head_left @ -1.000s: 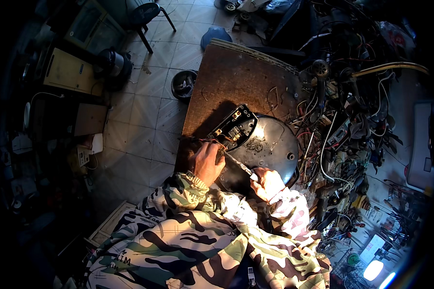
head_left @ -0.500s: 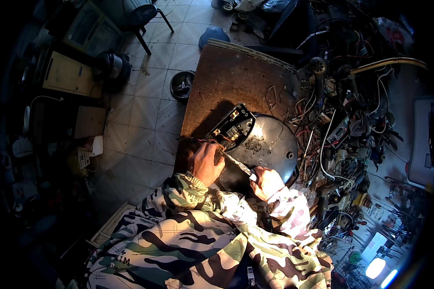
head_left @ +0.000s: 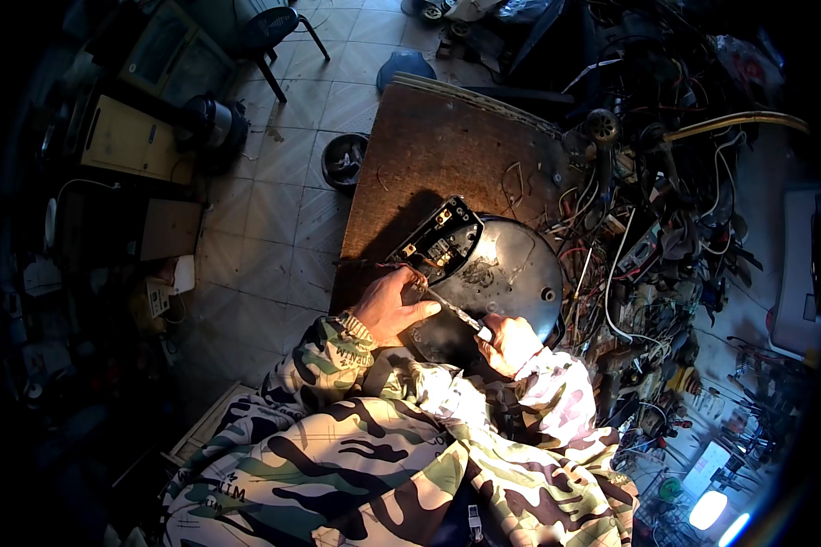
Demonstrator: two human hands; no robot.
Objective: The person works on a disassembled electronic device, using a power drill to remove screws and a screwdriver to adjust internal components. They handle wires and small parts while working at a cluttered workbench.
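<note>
My right hand (head_left: 509, 346) is closed around the white end of a slim, speckled, cord-like strip (head_left: 458, 313). The strip runs up and left to my left hand (head_left: 390, 308). There the thumb stands away from the curled fingers, whose tips lie in shadow; what they hold is hidden. Under the strip lies a round, shiny black appliance base (head_left: 520, 264). Joined to its upper left is an uncovered black housing (head_left: 440, 239) with brass-coloured contacts and small parts inside. Thin reddish wires (head_left: 401, 266) show just above my left fingers.
The brown wooden tabletop (head_left: 456, 137) stretches beyond the appliance. Tangled wires and scrap parts (head_left: 629, 246) crowd its right side. Left of the table, a dark round bin (head_left: 345, 162) stands on the tiled floor (head_left: 255, 237), with a black stool (head_left: 269, 32) farther off.
My left thumb has spread away from the fingers and the left hand has turned slightly. My right hand has shifted a little right with the strip's white end. The appliance has stayed put.
</note>
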